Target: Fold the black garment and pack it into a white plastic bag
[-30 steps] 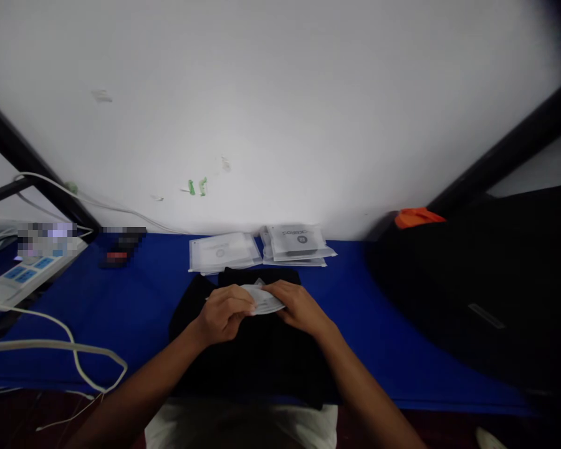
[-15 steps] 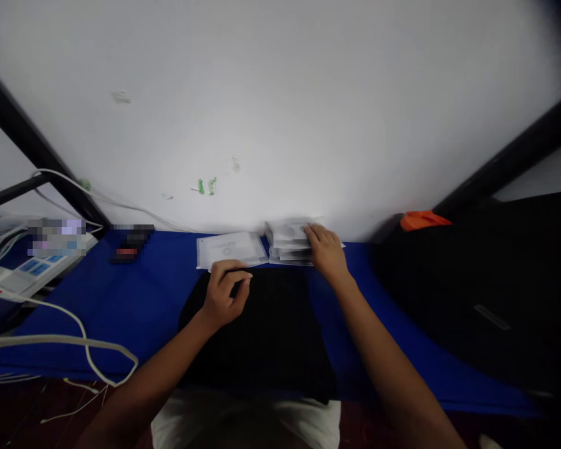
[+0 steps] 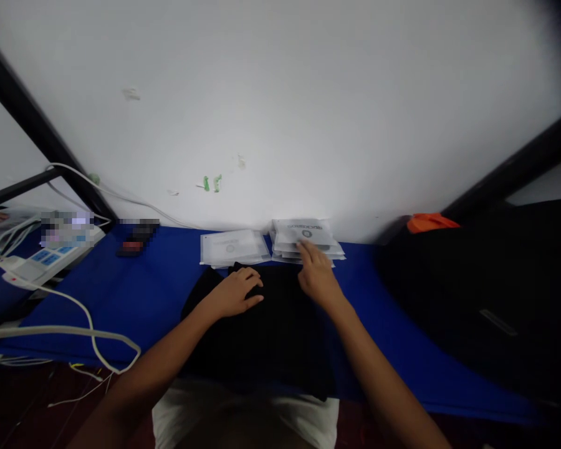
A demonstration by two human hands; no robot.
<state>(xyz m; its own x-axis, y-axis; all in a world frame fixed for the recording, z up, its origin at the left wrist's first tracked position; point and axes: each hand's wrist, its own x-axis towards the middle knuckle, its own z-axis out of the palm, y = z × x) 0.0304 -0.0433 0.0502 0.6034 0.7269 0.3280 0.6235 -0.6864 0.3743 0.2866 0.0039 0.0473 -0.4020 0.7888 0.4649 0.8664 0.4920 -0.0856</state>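
Black cloth is overlain by the left hand, half open, nothing gripped. By the part-open right hand, the near edge of a packet stack is touched, no grip seen. Beside it, a lower packet pile is set on the blue desk. Two piles are already formed; whether more are needed cannot be judged.

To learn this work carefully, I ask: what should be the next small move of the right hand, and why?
Probably draw the right hand toward the black cloth: its fingertips are only at the near edge of the top packet, with nothing visibly pinched, and the left hand lies over the cloth.
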